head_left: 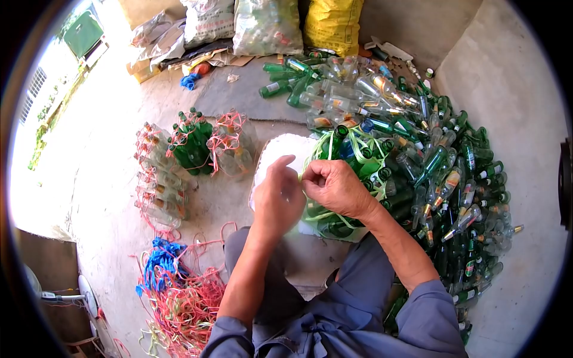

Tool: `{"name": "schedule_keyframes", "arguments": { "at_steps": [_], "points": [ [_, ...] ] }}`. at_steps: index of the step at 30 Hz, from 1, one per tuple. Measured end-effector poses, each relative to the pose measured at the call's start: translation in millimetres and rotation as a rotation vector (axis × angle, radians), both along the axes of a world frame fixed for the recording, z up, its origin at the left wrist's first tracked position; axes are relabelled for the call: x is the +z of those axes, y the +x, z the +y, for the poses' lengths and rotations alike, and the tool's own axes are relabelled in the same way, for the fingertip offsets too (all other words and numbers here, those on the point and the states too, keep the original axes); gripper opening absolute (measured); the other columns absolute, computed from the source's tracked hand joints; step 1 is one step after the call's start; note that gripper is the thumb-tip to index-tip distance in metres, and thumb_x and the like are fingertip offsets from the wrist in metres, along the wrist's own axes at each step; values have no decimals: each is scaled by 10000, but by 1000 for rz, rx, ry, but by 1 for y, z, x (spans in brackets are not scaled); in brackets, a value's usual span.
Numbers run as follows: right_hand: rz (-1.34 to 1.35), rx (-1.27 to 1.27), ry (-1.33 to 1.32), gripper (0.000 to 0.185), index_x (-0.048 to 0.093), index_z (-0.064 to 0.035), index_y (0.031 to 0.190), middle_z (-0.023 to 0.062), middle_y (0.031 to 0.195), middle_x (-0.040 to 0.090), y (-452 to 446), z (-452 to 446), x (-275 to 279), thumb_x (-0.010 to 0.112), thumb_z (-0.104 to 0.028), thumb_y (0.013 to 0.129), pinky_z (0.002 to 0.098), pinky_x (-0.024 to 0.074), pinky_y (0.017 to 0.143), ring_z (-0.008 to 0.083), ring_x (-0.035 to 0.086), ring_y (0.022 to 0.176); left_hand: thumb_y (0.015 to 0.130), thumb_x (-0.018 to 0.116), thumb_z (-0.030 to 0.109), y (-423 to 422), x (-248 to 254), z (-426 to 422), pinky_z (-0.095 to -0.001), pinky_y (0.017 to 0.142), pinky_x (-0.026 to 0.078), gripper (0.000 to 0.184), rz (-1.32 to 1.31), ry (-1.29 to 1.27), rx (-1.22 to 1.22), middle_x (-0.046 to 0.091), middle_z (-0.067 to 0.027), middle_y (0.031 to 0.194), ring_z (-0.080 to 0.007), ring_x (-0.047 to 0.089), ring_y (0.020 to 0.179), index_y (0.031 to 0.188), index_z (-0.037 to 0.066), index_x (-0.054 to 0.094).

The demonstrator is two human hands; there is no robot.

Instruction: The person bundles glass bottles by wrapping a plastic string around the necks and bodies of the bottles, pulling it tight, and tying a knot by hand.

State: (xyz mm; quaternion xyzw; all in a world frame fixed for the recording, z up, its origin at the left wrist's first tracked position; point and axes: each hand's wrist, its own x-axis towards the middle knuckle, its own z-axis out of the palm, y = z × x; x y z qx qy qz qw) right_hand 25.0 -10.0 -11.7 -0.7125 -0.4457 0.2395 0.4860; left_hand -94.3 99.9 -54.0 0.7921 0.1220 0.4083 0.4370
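Note:
My right hand (337, 186) is closed in a pinch at the left edge of a bundle of green glass bottles (340, 134). Light green plastic string (357, 143) is looped around and among the bottle necks, and an end of it runs to my right fingers. My left hand (278, 197) is raised just beside it, blurred by motion, so its grip is unclear. The bundle stands upright on a white slab (280, 149) in front of my knees.
Tied bottle bundles (194, 143) stand at the left. A large heap of loose bottles (441, 173) fills the right side. Tangled red string (185, 310) and blue strips (160, 262) lie at the lower left. Filled sacks (268, 27) line the back wall.

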Motion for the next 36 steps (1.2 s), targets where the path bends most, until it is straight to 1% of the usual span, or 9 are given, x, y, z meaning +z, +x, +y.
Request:
{"name": "schedule_keyframes", "arguments": {
  "at_steps": [2,8,9,12,18,21,24,29,36],
  "points": [
    [20,10,-1,102,669,27,830,111,687,655,1,0,-1,676,-73,811,312,506,617,122,607,628,768,596,-139,0,0,-1,-191,540,418,540,27,-18,14,571,-15,809,-41,514,622,1280,3,499],
    [193,31,30,114,652,31,807,43,680,638,2,-1,-4,661,-74,852,284,483,606,75,560,650,765,555,-146,6,0,0,-173,612,427,494,-119,-631,-180,559,-3,860,-36,516,690,1244,-38,501],
    [214,40,37,120,648,31,802,32,682,635,2,-1,-4,659,-74,859,279,480,605,69,552,654,763,557,-132,7,0,1,-172,591,416,476,-140,-671,-202,561,-2,857,-34,508,679,1229,-49,503],
    [223,35,41,129,642,30,791,32,681,638,1,-1,-2,661,-77,861,278,481,606,68,555,656,766,582,-106,5,1,5,-171,568,407,453,-127,-962,-276,578,-9,861,-38,509,662,1211,-51,513],
    [190,29,32,129,644,35,793,53,672,642,3,1,-6,669,-75,855,282,486,612,71,561,659,779,620,-84,6,-3,6,-171,546,405,422,-169,-1306,-362,601,-16,865,-50,525,648,1190,-49,533],
    [241,-8,39,117,646,36,805,55,676,644,2,2,-8,666,-70,851,287,489,616,73,560,657,789,600,-104,8,-1,3,-170,571,424,424,-178,-1114,-307,586,-12,873,-47,527,664,1203,-38,531],
    [213,-1,57,112,651,38,822,54,683,646,4,0,-9,665,-70,850,286,489,618,74,562,656,797,578,-130,7,1,0,-178,602,445,449,-177,-687,-240,566,-11,883,-44,524,682,1230,-27,519],
    [119,-8,16,107,659,35,841,59,690,653,-1,0,-1,668,-71,849,285,490,616,75,573,655,783,579,-163,0,-4,1,-194,597,453,628,-24,-228,-88,558,-28,868,-52,548,708,1362,34,436],
    [15,-11,-1,96,660,24,832,96,677,654,-1,-1,0,665,-72,829,306,495,601,107,591,623,776,589,-158,-1,-2,0,-195,553,436,649,7,-153,-80,572,-28,836,-50,536,651,1375,40,435]
  ]
}}
